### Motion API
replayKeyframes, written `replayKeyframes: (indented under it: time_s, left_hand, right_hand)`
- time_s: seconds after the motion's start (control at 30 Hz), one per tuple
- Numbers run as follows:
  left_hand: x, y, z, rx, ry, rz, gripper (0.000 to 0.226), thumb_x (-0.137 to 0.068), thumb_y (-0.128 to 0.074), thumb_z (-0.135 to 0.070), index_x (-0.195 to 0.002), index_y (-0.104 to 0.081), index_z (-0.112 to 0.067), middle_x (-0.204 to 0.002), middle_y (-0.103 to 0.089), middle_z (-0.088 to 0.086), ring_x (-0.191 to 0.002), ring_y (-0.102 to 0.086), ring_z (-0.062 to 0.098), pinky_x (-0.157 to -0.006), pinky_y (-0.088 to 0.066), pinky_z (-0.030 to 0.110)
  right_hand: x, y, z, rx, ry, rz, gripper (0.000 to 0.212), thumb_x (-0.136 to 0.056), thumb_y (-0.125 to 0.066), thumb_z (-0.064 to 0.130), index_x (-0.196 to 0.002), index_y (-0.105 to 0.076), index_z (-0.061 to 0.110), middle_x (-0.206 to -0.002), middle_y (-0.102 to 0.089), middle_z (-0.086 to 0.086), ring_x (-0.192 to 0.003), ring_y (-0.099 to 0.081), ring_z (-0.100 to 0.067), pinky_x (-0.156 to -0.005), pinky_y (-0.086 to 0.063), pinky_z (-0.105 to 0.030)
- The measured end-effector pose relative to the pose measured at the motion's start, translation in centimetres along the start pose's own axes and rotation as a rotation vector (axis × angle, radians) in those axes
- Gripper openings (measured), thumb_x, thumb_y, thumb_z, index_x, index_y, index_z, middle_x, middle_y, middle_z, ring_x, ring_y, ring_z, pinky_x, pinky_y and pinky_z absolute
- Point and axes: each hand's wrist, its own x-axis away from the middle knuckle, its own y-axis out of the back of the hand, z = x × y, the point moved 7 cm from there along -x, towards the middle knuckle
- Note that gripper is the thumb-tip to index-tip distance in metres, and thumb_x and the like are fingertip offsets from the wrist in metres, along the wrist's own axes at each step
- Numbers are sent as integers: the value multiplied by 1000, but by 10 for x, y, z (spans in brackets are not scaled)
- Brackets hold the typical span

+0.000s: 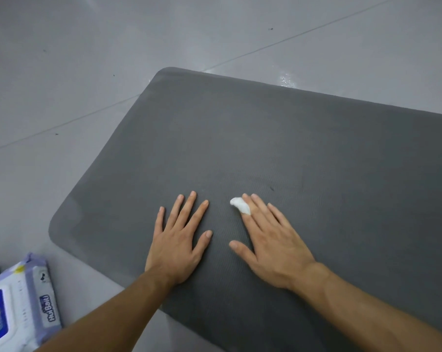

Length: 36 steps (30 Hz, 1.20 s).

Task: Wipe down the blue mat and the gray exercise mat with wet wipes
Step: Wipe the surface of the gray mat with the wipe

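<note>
The gray exercise mat lies flat on the floor and fills the middle and right of the view. My left hand rests palm down on it with fingers spread and straight. My right hand also lies flat on the mat, fingers straight. A small white wad of wet wipe sits around the tip of its index finger and touches the mat. The blue mat is not in view.
A pack of wet wipes with a blue and white label lies on the floor at the lower left, just off the mat's near corner. Gray floor tiles surround the mat, with a wet glint beyond its far edge.
</note>
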Motion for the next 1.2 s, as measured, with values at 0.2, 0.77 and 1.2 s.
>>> replayKeyframes:
  time_s: [0.2, 0.77, 1.2]
  left_hand:
    - [1, 1, 0, 6, -3, -9, 66, -104, -16, -65, -165, -8, -41, -173, 5, -13, -159, 9, 11, -128, -8, 54]
    - [1, 2, 0, -14, 7, 19, 67, -103, -10, -66, -164, -2, -42, -172, 11, -14, -158, 14, 11, -128, -6, 54]
    - [1, 1, -1, -16, 11, -3, 66, -103, -16, -64, -165, -7, -40, -173, 6, -13, -159, 10, 11, -128, -7, 54]
  right_hand:
    - [-1, 0, -11, 69, 75, 14, 77, -105, -15, 64, -166, -19, 17, -174, -7, 2, -160, 3, -13, -127, 1, -37]
    - [-22, 31, -90, -75, -245, -86, 85, -95, -7, 74, -166, 0, 27, -174, -4, -1, -160, 2, -16, -128, -2, -33]
    - [57, -9, -6, 98, 198, 54, 77, -106, -27, 67, -156, -43, 12, -173, -17, -2, -160, -9, -16, -124, -13, -41]
